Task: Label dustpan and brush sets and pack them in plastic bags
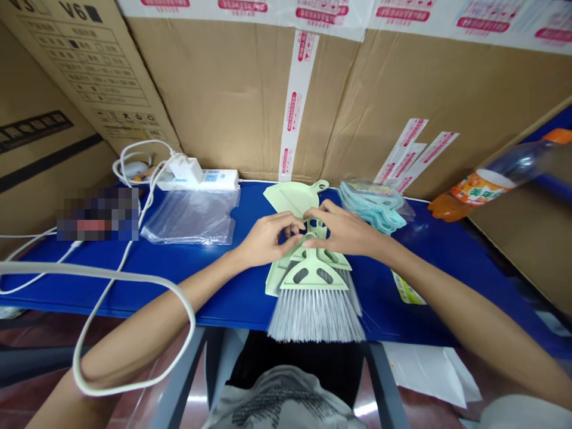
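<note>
Two bare hands meet at the middle of the blue surface [201, 280]. The left hand [263, 238] and the right hand [346, 229] both have their fingers curled closed around the handle end of a small pale green plastic hand brush with grey bristles [315, 298]. The brush lies flat, its bristles fanning toward the near edge of the surface and hanging slightly past it. At least two brush heads are stacked there, one green shoulder showing behind the other; the exact count under the hands cannot be told.

One pale green plastic dustpan [292, 196] lies just behind the hands, handle pointing right. Another green piece [273, 280] sticks out from under the brush on the left, touching it.

Right of the hands, near but apart: one stack of light blue plastic dustpans in clear wrap [373, 205], several pieces, number unclear. Beyond it, one clear plastic bottle with an orange label and cap [496, 179] lies tilted against the cardboard.

Left of the hands: one pile of clear plastic bags [190, 217], flat. Behind it, one white power strip [210, 177] with one white plug adapter [187, 168] in it. White cables [134, 280] loop across the left side.

Brown cardboard boxes [232, 89] with red-and-white tape form the back wall.
</note>
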Available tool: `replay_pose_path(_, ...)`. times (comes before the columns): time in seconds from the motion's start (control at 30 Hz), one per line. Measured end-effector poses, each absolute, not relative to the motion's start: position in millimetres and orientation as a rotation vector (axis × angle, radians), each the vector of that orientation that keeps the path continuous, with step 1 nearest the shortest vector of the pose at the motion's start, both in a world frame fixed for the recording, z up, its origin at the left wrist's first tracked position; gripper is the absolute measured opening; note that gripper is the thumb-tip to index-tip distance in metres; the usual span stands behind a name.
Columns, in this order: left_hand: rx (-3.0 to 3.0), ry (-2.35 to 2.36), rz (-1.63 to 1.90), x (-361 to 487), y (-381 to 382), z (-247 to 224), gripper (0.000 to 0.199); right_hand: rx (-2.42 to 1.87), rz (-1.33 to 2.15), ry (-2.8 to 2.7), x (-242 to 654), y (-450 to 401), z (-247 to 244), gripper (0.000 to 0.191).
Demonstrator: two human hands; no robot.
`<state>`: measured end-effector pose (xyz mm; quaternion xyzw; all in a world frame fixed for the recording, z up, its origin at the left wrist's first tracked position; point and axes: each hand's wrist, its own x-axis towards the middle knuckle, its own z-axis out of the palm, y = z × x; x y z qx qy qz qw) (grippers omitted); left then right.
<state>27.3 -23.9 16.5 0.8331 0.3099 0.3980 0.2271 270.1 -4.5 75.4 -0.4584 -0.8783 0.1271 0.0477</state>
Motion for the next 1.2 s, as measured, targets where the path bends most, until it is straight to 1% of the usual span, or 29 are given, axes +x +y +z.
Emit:
replay_pose_path(0.07,2.34,0.792,1.024,26,-26,17,0.01,-1.35,0.44,-2.681,269,-4,69,0.058)
replay_pose_path(0.17,2.409,0.717,0.903,25,-26,16,0.011,-1.274,0.509,-2.643,273,2,62,0.044)
replay_pose_path(0.33,2.519,0.637,0.722,27,-27,13,0.019,-1.335,0.45,-2.486,290,4,55,0.031)
replay_pose_path(0.53,2.624,0.74,0.663,28,-31,9,0.031,-1.373,0.487,-2.321,302,3,43,0.029)
replay_pose_path(0.67,2.607,0.815,0.704,32,-34,7,0.028,-1.363,0.492,-2.242,301,2,36,0.031)
replay_pose_path(0.77,2.602,0.88,0.698,36,-35,6,0.024,-1.348,0.687,-2.14,302,1,34,0.036)
replay_pose_path(0.97,2.514,0.995,0.737,42,-37,6,0.026,-1.216,1.267,-1.78,301,-4,38,0.04)
replay_pose_path(1.07,2.385,0.989,0.801,43,-37,8,0.029,-1.119,1.393,-1.627,297,-10,44,0.042)
replay_pose_path(1.2,2.1,0.873,0.803,43,-38,18,0.028,-1.06,1.43,-1.524,290,-19,52,0.043)
